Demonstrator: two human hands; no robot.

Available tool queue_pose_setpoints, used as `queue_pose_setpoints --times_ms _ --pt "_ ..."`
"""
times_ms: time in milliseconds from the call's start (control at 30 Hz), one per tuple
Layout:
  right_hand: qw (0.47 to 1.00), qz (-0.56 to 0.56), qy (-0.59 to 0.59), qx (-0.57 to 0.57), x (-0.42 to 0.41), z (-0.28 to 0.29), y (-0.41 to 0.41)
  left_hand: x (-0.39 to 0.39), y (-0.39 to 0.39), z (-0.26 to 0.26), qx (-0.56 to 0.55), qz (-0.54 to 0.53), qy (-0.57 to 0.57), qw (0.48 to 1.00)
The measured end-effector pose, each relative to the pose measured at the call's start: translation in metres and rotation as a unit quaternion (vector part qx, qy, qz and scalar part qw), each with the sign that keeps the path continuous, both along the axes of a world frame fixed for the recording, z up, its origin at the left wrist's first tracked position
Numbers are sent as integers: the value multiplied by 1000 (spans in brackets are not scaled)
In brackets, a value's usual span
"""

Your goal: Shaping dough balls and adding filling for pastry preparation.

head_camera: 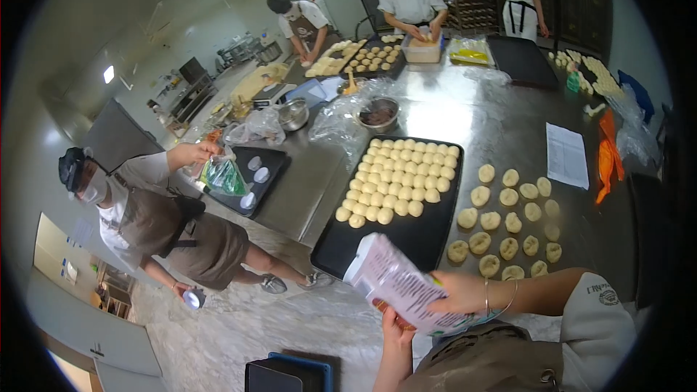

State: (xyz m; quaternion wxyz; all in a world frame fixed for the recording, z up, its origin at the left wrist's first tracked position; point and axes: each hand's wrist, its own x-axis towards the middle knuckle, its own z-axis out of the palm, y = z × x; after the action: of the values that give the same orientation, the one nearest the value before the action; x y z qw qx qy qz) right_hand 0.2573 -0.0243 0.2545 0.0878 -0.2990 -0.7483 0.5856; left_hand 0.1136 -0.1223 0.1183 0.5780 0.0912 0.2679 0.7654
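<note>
Both my hands hold a pink and white printed plastic pouch (405, 288) in front of my apron, over the near edge of the table. My left hand (397, 326) grips its lower side from below. Across its upper side lies my right hand (454, 294), with bracelets at the wrist. Just beyond the pouch is a black baking tray (397, 239) bearing rows of round dough balls (392, 174). Flattened, dimpled dough pieces (490, 221) lie on the steel table (506, 120) to the right of the tray.
A co-worker (169, 223) at the left holds a green plastic bag (224, 177) and a roll of tape (194, 298). A metal bowl of dark filling (379, 114), a paper sheet (566, 155) and an orange cloth (609, 158) lie on the table. More co-workers stand at the far side.
</note>
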Motion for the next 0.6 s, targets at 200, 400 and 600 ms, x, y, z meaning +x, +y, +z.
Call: queue_pose_setpoints --times_ms 200,400,600 --pt "991 -127 28 8 88 4 5 3 71 -6 -90 -162 290 939" --pt "930 -342 23 131 218 11 2 -84 125 81 15 166 71 983" --pt "862 -482 -85 134 355 -26 -14 -145 166 75 -68 146 138 977"
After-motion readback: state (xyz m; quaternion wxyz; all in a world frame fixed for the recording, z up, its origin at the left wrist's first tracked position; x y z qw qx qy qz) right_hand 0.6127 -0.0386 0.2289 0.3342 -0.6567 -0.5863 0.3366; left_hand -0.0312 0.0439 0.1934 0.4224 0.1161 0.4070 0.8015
